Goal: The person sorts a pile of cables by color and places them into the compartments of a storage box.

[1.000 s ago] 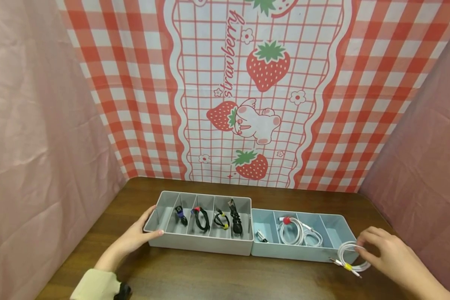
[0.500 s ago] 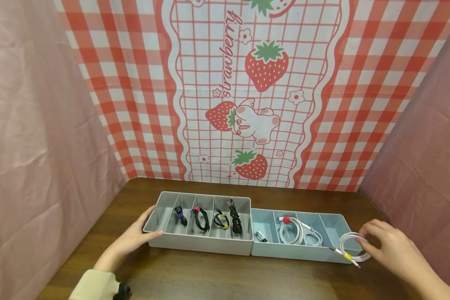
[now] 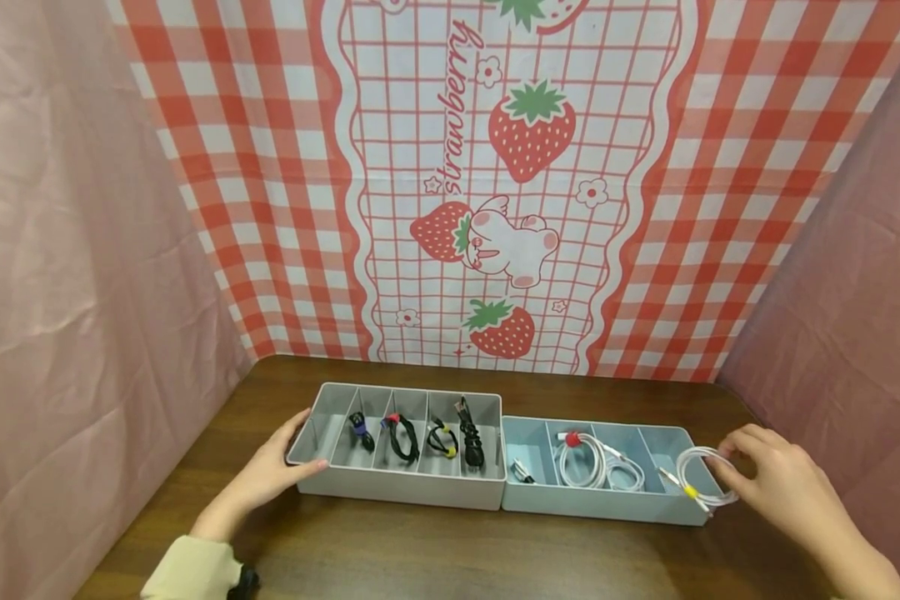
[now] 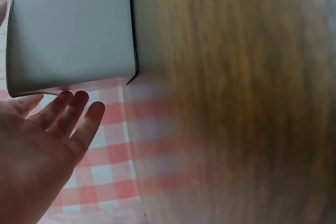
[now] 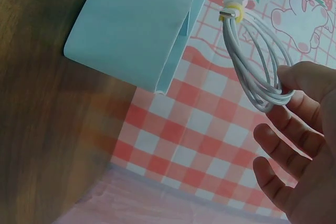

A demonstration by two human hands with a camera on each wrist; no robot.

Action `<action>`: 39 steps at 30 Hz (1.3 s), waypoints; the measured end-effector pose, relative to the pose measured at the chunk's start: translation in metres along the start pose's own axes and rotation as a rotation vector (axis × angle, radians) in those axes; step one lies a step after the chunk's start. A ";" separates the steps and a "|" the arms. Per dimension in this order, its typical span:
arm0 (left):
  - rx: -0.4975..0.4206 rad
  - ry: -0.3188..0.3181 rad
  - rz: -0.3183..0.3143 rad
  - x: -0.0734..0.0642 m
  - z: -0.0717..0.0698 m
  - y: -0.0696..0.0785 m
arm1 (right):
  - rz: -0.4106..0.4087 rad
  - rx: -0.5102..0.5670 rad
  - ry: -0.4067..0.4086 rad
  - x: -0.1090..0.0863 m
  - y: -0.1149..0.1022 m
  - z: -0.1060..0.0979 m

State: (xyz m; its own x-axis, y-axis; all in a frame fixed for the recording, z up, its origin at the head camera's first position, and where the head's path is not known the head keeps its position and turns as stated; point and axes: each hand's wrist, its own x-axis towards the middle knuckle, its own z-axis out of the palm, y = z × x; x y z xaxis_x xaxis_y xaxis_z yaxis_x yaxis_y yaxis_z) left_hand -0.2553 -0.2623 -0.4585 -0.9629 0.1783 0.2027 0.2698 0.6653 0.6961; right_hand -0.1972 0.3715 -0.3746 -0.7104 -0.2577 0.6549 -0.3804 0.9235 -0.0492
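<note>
In the head view, my right hand (image 3: 783, 479) pinches a coiled white cable (image 3: 707, 498) bound with a yellow tie. The coil hangs over the right end of the light blue divided box (image 3: 600, 502). The right wrist view shows thumb and forefinger on the white loops (image 5: 257, 72), other fingers spread loosely below. My left hand (image 3: 266, 471) rests against the left end of the grey divided box (image 3: 405, 486), thumb over its front rim. In the left wrist view, its fairly straight fingers (image 4: 79, 119) touch the box's end wall (image 4: 73, 30).
Black cables with coloured ties, such as a red-tied one (image 3: 402, 439), lie in the grey box. The blue box holds a white cable with a red tie (image 3: 581, 462) and a small short cable (image 3: 523, 472). Both boxes stand end to end on a wooden table (image 3: 450, 558).
My right hand has lifted the coiled white cable and brought it up over the blue box's right end compartment. My left hand stays at the grey box.
</note>
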 end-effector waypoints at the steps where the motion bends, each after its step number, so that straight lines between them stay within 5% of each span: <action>1: 0.008 0.002 0.006 0.000 0.000 0.000 | 0.010 0.000 0.001 0.000 0.000 0.001; 39: 0.001 -0.058 -0.046 0.003 -0.003 0.006 | 0.226 -0.027 -0.121 0.012 0.021 0.030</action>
State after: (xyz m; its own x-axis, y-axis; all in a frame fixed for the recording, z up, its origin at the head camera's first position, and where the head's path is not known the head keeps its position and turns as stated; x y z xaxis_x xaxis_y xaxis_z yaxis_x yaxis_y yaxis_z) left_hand -0.2567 -0.2600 -0.4512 -0.9732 0.1897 0.1303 0.2256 0.6741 0.7034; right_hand -0.2317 0.3796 -0.3908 -0.8421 -0.0743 0.5342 -0.1889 0.9684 -0.1630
